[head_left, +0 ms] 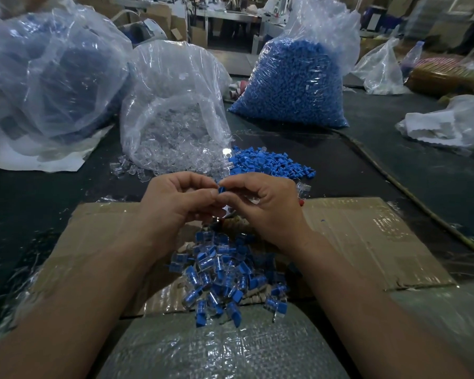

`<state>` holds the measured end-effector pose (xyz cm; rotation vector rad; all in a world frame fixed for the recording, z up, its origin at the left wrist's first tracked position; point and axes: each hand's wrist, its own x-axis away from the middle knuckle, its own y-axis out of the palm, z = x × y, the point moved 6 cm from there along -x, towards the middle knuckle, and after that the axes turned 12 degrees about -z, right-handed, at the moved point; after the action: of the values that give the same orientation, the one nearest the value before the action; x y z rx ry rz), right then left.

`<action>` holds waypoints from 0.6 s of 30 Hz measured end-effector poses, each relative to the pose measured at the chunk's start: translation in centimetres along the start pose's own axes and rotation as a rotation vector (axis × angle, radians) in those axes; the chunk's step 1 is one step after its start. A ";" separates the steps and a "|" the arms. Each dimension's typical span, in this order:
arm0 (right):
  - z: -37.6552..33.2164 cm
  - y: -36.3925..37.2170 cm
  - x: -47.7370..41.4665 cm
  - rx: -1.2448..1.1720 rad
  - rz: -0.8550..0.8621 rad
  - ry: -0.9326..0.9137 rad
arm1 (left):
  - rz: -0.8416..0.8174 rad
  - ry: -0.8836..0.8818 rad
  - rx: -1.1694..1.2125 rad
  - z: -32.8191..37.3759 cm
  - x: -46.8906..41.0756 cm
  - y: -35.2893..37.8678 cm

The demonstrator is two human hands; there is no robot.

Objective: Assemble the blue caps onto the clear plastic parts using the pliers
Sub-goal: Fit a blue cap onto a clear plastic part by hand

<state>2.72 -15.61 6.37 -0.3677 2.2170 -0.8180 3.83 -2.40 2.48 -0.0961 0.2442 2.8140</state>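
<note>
Left hand [173, 206] and right hand [263, 206] pinch blue cap [221, 189] — between fingers [200, 193].

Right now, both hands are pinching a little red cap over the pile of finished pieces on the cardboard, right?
Not quite. The cap is blue, not red. The head view shows the left hand and right hand pinching it between their fingertips over the pile of finished pieces on the cardboard.
</note>
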 end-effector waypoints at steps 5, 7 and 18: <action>0.3 0.1 -0.1 0.081 -0.016 -0.029 | -0.003 -0.018 0.022 0.0 0.0 0.0; 0.3 0.2 -0.1 0.074 -0.021 -0.038 | -0.001 -0.019 0.022 0.0 0.1 0.0; 0.1 0.0 -0.2 0.069 -0.048 -0.054 | -0.012 -0.040 0.014 0.1 0.1 0.1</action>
<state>2.89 -15.55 6.37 -0.4060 2.1312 -0.8974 3.70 -2.40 2.60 -0.0379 0.2526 2.7984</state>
